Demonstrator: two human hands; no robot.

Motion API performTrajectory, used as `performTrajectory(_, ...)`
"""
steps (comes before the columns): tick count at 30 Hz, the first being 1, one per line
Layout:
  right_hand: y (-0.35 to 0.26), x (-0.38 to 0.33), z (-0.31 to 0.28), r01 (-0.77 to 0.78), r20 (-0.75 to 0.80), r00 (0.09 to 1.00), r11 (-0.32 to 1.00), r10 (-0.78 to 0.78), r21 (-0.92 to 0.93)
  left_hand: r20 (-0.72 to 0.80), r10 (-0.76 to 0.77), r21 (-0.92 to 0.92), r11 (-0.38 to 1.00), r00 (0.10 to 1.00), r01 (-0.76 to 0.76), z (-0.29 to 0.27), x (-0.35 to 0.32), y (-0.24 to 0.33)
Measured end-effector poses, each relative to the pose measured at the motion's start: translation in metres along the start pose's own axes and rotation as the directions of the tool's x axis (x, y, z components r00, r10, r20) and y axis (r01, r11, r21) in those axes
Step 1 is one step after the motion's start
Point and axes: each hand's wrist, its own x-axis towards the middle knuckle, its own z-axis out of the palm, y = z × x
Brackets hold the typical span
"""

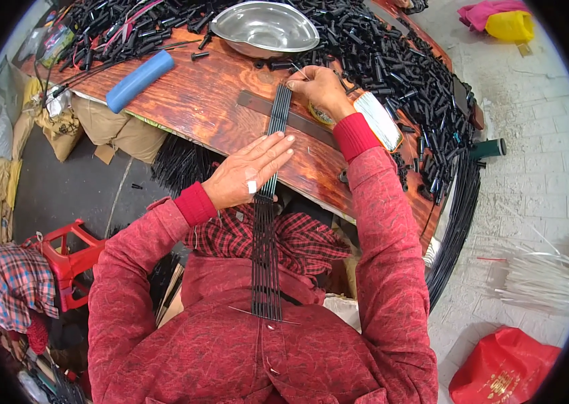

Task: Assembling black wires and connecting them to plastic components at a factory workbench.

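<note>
A band of narrow dark strips (266, 249), laid side by side, runs from the wooden table down over my red jacket. A thin rod (244, 310) crosses the strips near their lower end. My left hand (247, 172) lies flat across the band at the table's near edge, fingers stretched out, a white patch on its back. Beside the band's far end, my right hand (325, 91) is closed in a pinch on a thin, pale, needle-like piece (300, 71). Beneath the band lies a flat metal bar (254, 103), partly hidden by it.
Short black tubes (392, 74) are heaped across the table's far and right sides. A metal bowl (265, 28) stands among them. A blue cylinder (139, 81) lies at left; a white-topped case (377, 121) sits by my right wrist. A red stool (72, 262) stands lower left, a red bag (503, 367) lower right.
</note>
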Motion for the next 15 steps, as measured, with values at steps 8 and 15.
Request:
performTrajectory(8, 0.000, -0.013, -0.023, 0.065, -0.063, 0.996, 0.995, -0.061, 0.076, -0.037, 0.002, 0.009, 1.000, 0.999, -0.002, 0.003, 0.002, 0.001)
performTrajectory(15, 0.004, -0.049, -0.028, 0.185, -0.077, 0.977, 0.970, -0.198, -0.155, -0.023, -0.027, 0.060, 0.998, 0.999, 0.028, -0.004, 0.005, 0.004)
